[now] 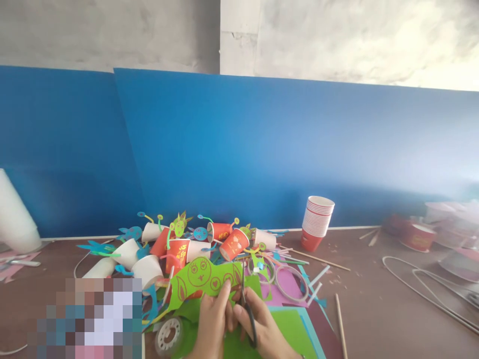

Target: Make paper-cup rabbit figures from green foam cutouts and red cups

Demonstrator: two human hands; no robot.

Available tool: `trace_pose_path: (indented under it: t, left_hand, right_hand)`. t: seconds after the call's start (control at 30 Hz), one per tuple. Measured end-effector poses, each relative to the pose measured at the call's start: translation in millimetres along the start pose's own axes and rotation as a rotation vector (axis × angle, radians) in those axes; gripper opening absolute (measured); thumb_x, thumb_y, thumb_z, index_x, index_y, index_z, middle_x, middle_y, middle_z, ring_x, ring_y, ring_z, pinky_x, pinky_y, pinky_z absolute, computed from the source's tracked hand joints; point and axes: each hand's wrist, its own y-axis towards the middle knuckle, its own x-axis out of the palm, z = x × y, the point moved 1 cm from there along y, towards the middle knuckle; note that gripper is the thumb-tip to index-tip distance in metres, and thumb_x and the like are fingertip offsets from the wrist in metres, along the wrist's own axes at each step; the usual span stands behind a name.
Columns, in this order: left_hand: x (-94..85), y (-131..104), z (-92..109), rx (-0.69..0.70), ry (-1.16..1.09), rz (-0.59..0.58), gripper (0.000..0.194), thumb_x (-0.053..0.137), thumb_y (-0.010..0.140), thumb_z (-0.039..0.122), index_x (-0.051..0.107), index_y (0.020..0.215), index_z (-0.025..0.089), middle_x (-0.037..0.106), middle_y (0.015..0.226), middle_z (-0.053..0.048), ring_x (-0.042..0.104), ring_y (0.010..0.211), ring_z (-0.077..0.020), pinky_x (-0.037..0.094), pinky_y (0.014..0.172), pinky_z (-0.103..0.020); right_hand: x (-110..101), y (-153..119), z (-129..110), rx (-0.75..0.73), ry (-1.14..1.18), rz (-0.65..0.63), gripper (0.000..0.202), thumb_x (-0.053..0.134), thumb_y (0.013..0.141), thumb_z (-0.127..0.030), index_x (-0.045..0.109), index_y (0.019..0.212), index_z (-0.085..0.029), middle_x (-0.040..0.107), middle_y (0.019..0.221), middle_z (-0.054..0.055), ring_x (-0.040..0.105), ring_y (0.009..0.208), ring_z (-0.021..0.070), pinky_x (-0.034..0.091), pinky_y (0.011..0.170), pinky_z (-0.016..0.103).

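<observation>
My left hand (215, 319) pinches the lower edge of a green paper sheet (227, 269) between thumb and fingers. Drawn on the sheet in dark lines are a round face, small circles with hearts and leaf-like ear shapes. In my right hand (258, 319) is a pair of dark-handled scissors (245, 296), its blades pointing up at the sheet's right part. Whether the blades are parted cannot be made out. Beneath both hands lie more green sheets (294, 326). A white tape roll (169, 335) is left of my left hand.
Decorated paper cups (177, 257) with paper faces and pipe cleaners crowd the table behind the hands. Tape rings (292, 282) lie on purple paper to the right. A cup stack (318, 222) stands near the blue panel (239, 149). A wooden stick (340, 324) and white cable (422, 284) lie rightward.
</observation>
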Motion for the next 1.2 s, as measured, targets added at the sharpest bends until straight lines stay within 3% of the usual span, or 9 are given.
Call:
trace_pose_path:
  t: [0.23, 0.57, 0.83, 1.07, 1.2]
  left_hand:
    - [0.5, -1.1, -0.1, -0.010, -0.018, 0.004, 0.056, 0.067, 0.064, 0.061, 0.037, 0.042, 0.020, 0.031, 0.029, 0.008, 0.029, 0.027, -0.0043, 0.017, 0.034, -0.017]
    - [0.3, -1.2, -0.4, -0.010, -0.030, -0.014, 0.057, 0.068, 0.065, 0.059, 0.035, 0.040, 0.020, 0.031, 0.031, 0.008, 0.029, 0.028, -0.0048, 0.017, 0.033, -0.018]
    - [1.3, -1.8, 0.7, 0.013, -0.017, -0.032, 0.056, 0.067, 0.066, 0.062, 0.039, 0.041, 0.021, 0.029, 0.029, 0.008, 0.034, 0.031, -0.0081, 0.027, 0.035, -0.019]
    - [0.8, -0.9, -0.7, -0.020, -0.020, -0.051, 0.063, 0.067, 0.064, 0.065, 0.033, 0.038, 0.019, 0.028, 0.029, 0.008, 0.025, 0.027, -0.0034, 0.018, 0.032, -0.017]
    - [0.4, -0.4, -1.3, -0.015, -0.033, -0.043, 0.056, 0.068, 0.063, 0.064, 0.038, 0.044, 0.020, 0.029, 0.029, 0.010, 0.023, 0.026, -0.0038, 0.023, 0.031, -0.017]
  right_hand:
    - [1.1, 0.5, -1.8, -0.003, 0.030, -0.010, 0.045, 0.062, 0.078, -0.061, 0.053, 0.093, -0.019, 0.051, 0.068, -0.003, 0.042, 0.057, 0.0103, 0.040, 0.056, 0.023]
    - [2.8, -0.5, -8.1, 0.013, 0.026, 0.017, 0.048, 0.063, 0.075, -0.063, 0.054, 0.091, -0.019, 0.053, 0.078, 0.000, 0.048, 0.069, 0.0140, 0.044, 0.067, 0.027]
    - [3.9, -0.3, -5.0, 0.003, 0.038, 0.026, 0.046, 0.061, 0.077, -0.064, 0.051, 0.086, -0.019, 0.048, 0.066, -0.004, 0.042, 0.056, 0.0097, 0.038, 0.053, 0.022]
    - [1.7, -1.5, -0.6, 0.015, 0.039, 0.069, 0.050, 0.062, 0.074, -0.066, 0.050, 0.083, -0.019, 0.048, 0.066, -0.004, 0.043, 0.056, 0.0087, 0.038, 0.052, 0.021]
    - [0.9, -0.7, 0.9, 0.032, 0.028, 0.071, 0.051, 0.061, 0.073, -0.068, 0.049, 0.083, -0.019, 0.047, 0.061, -0.005, 0.042, 0.052, 0.0082, 0.035, 0.046, 0.019]
